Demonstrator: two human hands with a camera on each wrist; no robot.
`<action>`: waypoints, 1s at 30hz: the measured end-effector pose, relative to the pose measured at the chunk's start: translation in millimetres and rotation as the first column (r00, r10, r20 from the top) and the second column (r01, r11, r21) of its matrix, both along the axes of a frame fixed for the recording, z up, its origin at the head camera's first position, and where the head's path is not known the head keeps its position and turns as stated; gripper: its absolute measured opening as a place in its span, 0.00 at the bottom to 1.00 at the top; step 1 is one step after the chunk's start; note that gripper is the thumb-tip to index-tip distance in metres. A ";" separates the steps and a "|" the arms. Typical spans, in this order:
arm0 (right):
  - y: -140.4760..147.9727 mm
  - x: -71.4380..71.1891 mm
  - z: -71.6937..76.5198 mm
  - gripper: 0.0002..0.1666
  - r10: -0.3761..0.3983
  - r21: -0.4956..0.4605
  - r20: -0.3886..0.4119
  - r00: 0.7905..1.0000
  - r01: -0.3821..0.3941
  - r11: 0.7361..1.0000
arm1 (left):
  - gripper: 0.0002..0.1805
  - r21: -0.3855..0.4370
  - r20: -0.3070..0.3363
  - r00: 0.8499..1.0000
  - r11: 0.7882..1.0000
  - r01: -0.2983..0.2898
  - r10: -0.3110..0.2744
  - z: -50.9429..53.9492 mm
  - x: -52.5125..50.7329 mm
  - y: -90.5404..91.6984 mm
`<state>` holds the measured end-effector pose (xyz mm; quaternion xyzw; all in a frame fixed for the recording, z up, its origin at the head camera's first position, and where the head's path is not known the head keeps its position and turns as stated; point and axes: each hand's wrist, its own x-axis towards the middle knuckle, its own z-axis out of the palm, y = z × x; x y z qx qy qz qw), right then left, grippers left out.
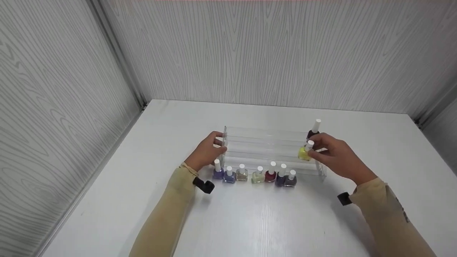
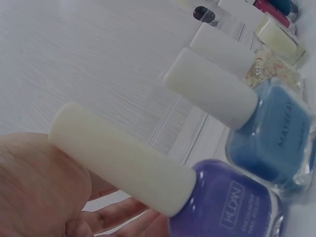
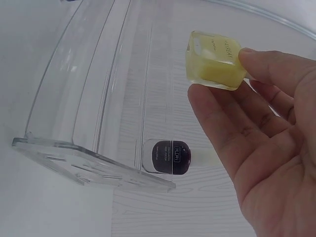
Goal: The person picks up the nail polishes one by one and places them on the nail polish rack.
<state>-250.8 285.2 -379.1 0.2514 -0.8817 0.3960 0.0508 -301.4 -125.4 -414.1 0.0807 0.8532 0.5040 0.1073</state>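
Note:
A clear stepped acrylic rack (image 1: 264, 154) stands on the table. My left hand (image 1: 209, 150) grips its left end panel, thumb in front and fingers behind. Between thumb and fingers, my right hand (image 1: 334, 155) pinches a yellow nail polish bottle (image 3: 215, 61) near its white cap, above the rack's right part. A dark nail polish bottle (image 3: 172, 157) stands at the right end of the rack's top step, just behind that hand. In the left wrist view, a purple bottle (image 2: 227, 202) is close to the left hand, beside a blue bottle (image 2: 271, 133).
Along the rack's front stands a row of white-capped polish bottles: purple, blue, glittery gold (image 1: 242, 175), pale green (image 1: 257, 177), red (image 1: 270, 176), dark blue (image 1: 280, 179) and grey (image 1: 290, 181). Wood-grain panels (image 1: 271, 53) enclose the white table (image 1: 250, 221).

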 end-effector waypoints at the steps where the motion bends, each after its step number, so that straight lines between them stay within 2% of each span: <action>1: 0.3 0.0 0.0 0.16 -0.002 -0.001 -0.004 1.000 0.002 1.000 | 0.31 0.002 0.001 1.000 1.000 0.002 -0.002 0.0 0.1 0.3; 11: -0.9 -2.7 -1.7 0.16 -0.003 0.019 -0.026 1.000 0.004 1.000 | 0.31 -0.013 0.004 1.000 1.000 0.000 0.000 3.8 2.0 -0.2; 18: -12.2 -1.6 -5.8 0.15 -0.025 -0.002 -0.020 0.999 0.025 1.000 | 0.31 -0.010 0.024 1.000 1.000 -0.012 0.013 -0.1 0.3 1.8; 21: -23.0 -2.7 -1.8 0.13 -0.023 -0.011 -0.028 0.999 0.023 1.000 | 0.30 -0.005 0.019 1.000 1.000 -0.002 0.002 -1.1 0.9 1.3; 25: -40.4 -7.5 5.7 0.13 -0.020 -0.038 -0.077 0.997 0.017 0.999 | 0.31 0.001 0.018 1.000 1.000 0.002 -0.002 -1.2 2.1 0.6; 28: -51.9 -13.8 9.7 0.12 -0.046 -0.040 -0.105 0.993 0.042 0.998 | 0.32 0.005 0.017 1.000 1.000 -0.004 0.004 0.0 3.2 0.8; 30: -58.1 -18.8 11.4 0.12 -0.070 -0.042 -0.095 0.993 0.066 0.997 | 0.32 0.008 0.014 1.000 1.000 -0.004 0.004 -0.1 3.0 1.3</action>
